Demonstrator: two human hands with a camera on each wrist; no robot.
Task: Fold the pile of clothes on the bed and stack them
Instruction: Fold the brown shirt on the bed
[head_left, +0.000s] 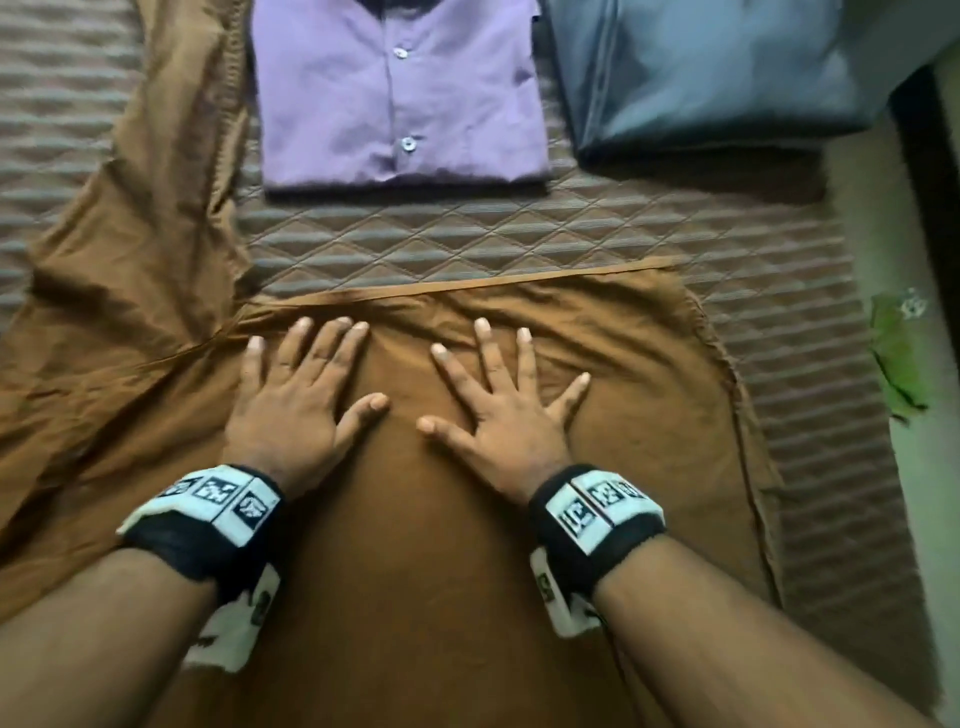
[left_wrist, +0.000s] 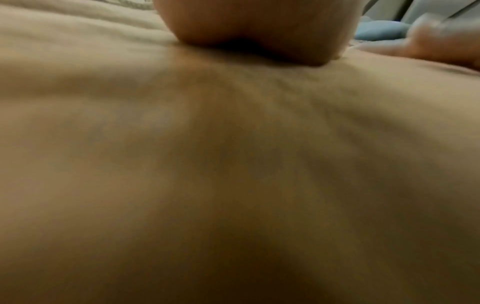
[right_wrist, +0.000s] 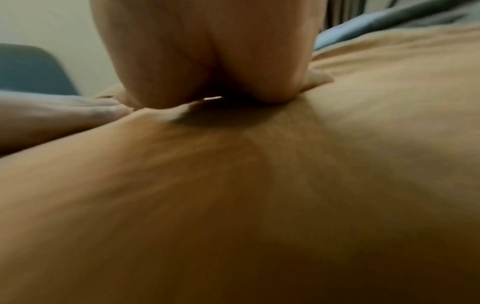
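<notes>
Both hands flat with fingers spread, left hand (head_left: 296, 400) and right hand (head_left: 506, 410) side by side pressing brown garment (head_left: 415, 545) on the bed (head_left: 519, 234), folded purple shirt (head_left: 400, 93) and folded grey garment (head_left: 701, 78) beyond fingertips, apart from hands.

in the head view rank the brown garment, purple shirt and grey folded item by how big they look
1. brown garment, spread out and nearest the camera, so partly inflated.
2. and 3. purple shirt and grey folded item look alike; both are cut by the top edge, so unranked.
</notes>
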